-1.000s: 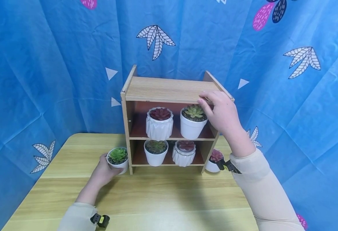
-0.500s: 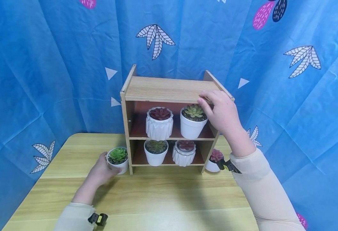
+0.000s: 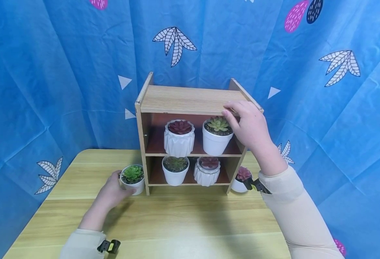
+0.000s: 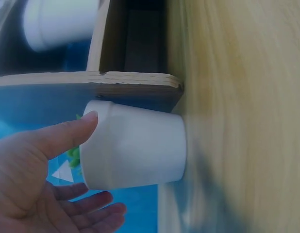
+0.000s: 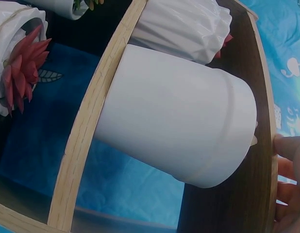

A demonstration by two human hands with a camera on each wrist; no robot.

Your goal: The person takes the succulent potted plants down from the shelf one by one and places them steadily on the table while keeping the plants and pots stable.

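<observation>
Blue cloth (image 3: 89, 72) printed with white leaves hangs behind a pale wooden tabletop (image 3: 177, 223). On it stands a small wooden shelf (image 3: 193, 99) with an upper pair of potted plants (image 3: 179, 142) and a lower pair (image 3: 175, 172). A white pot with a bright green plant (image 3: 134, 180) stands upright on the tabletop, just beside the shelf's left side; whether they touch is hard to tell. The left hand (image 3: 112, 190) is around this pot, thumb against its rim and the other fingers loosely spread beside it. The right hand (image 3: 249, 124) pinches the front edge of the shelf's top board between thumb and fingers. A pink plant (image 3: 243, 174) sits on the right, partly hidden. A thumb catching the rim could tip the green plant's pot, and a tug from the right hand could topple the upper pots, which stand close to their board's front edge.
</observation>
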